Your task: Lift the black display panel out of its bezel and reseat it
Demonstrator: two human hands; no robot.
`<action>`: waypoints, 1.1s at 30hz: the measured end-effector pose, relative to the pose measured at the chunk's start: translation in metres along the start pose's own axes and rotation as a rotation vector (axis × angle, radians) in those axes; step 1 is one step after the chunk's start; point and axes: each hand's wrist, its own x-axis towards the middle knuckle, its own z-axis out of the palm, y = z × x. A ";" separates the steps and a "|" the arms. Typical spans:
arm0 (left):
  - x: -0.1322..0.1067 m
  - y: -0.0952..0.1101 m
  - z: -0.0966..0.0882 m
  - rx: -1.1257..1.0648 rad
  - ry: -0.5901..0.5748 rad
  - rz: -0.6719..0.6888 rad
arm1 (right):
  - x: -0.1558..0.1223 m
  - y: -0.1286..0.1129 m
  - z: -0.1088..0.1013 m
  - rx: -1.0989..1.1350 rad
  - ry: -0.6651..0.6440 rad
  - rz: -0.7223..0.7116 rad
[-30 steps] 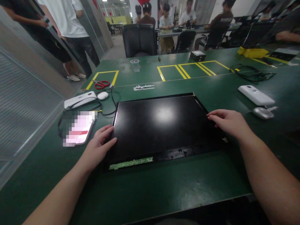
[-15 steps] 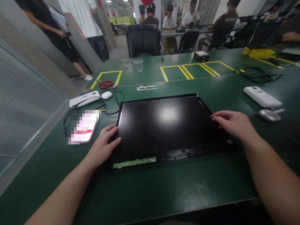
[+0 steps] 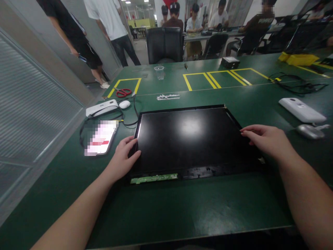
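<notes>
A black flat display panel [image 3: 189, 137] lies face up on the green table [image 3: 166, 205], with a green circuit strip [image 3: 154, 178] showing along its near edge. My left hand [image 3: 124, 158] rests against the panel's left edge, fingers loosely curled over it. My right hand [image 3: 267, 140] lies on the panel's right edge, fingers stretched out and flat. Neither hand lifts the panel.
A phone [image 3: 101, 138], a white device [image 3: 102, 107], a white mouse [image 3: 124, 104], black cable and red scissors [image 3: 124, 92] lie at the left. A white device [image 3: 301, 109] and grey mouse [image 3: 308, 131] lie at the right. A plastic cup [image 3: 159, 72], chairs and several people are beyond.
The view has shifted left, so everything sits further right in the picture. Both hands stay on the panel's edges. The standing people at the left have moved.
</notes>
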 end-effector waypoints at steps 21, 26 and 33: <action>-0.005 -0.001 0.006 0.133 0.021 0.087 | 0.002 0.004 0.000 -0.014 -0.028 0.034; -0.005 0.001 0.008 0.171 0.021 0.120 | 0.003 0.004 0.000 -0.026 -0.044 0.035; -0.028 0.037 -0.002 0.227 0.349 0.334 | 0.005 0.006 0.001 -0.049 -0.023 0.029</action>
